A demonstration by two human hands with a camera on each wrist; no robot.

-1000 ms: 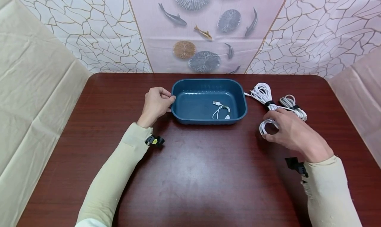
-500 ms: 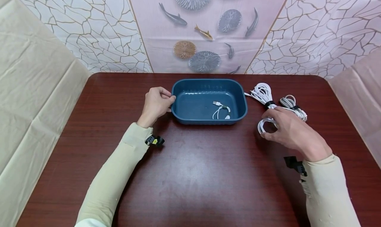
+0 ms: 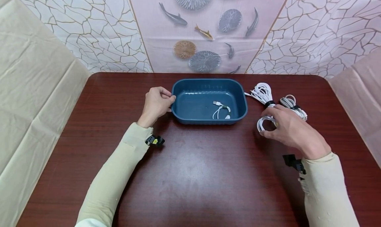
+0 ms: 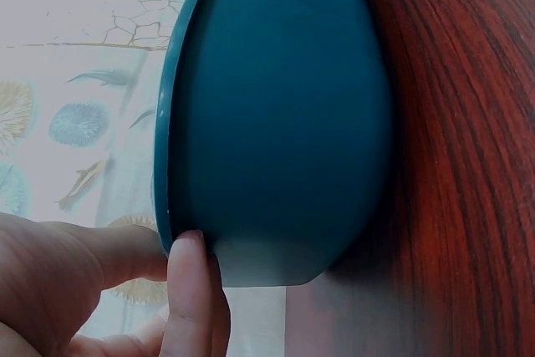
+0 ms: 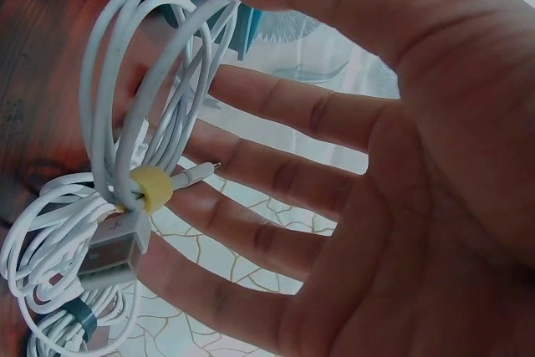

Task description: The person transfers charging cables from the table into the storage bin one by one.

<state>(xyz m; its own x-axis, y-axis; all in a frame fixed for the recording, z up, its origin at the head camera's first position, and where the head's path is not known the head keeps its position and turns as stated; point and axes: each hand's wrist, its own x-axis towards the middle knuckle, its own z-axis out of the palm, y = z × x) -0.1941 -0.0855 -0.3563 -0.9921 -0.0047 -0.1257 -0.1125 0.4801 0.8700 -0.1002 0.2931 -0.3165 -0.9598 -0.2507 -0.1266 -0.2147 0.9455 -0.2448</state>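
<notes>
At the left end of the blue plastic tray (image 3: 205, 122), my left hand (image 3: 157, 104) pinches the rim between thumb and fingers; the left wrist view shows the tray's outer side wall (image 4: 284, 106). My right hand (image 3: 290, 131) holds a coiled white USB cable (image 5: 100, 98) to the right of the tray. In the right wrist view the thumb presses the coil's top and the fingers extend behind it. A yellow tie (image 5: 151, 189) binds the coil, with its USB plug (image 5: 113, 258) hanging below. Inside the tray lies a short white cable (image 3: 218, 103).
Behind my right hand, a white cable bundle (image 3: 262, 93) with a black tie lies on the dark red-brown table (image 3: 190, 174). A greyish cable bundle (image 3: 288, 102) is beside it. A patterned cloth (image 3: 205, 32) hangs at the table's back edge.
My right hand has shifted slightly left and away from me with the coiled cable. The left hand and the tray have stayed in place.
</notes>
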